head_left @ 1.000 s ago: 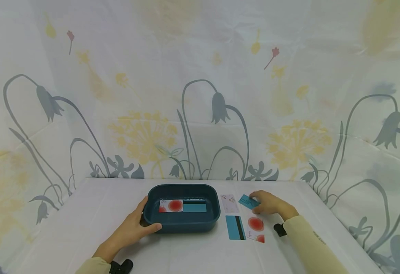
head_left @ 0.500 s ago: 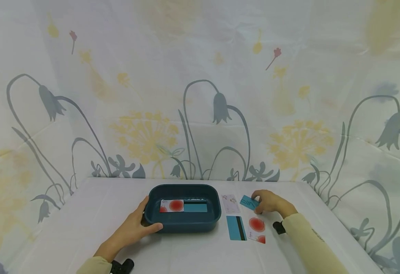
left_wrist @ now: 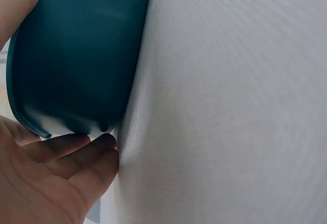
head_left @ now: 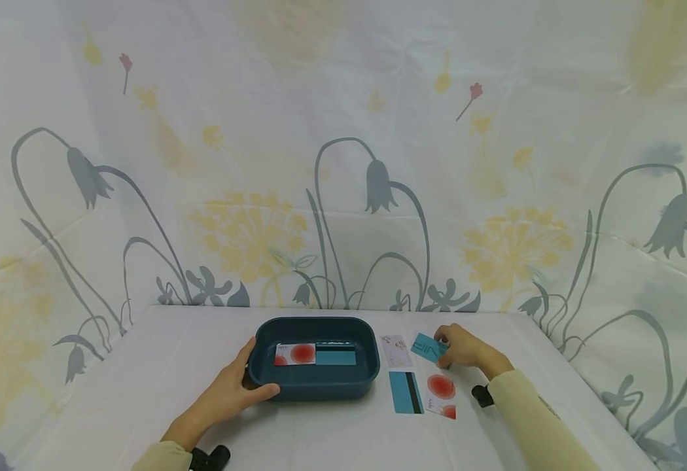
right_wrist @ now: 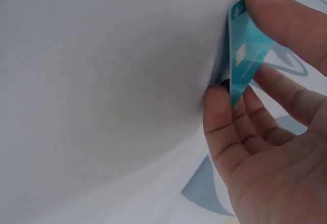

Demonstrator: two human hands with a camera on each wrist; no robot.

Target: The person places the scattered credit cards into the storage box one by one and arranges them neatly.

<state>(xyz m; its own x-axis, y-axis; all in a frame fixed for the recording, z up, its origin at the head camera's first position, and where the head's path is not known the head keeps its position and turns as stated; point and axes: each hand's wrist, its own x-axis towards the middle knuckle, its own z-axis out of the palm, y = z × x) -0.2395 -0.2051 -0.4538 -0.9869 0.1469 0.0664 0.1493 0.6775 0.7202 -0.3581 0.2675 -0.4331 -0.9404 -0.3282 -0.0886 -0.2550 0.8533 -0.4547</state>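
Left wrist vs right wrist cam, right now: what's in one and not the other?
Only left wrist: the dark teal tray, seen from its outer side, with the left hand gripping it.

Only right wrist: the blue card, its small chip visible, pinched by the right hand.

Both: the white tablecloth and a bit of blue-grey backdrop print.

The right hand (head_left: 467,348) has edged its fingers (head_left: 445,330) slightly rightward — more of the blue card (head_left: 428,348) shows.
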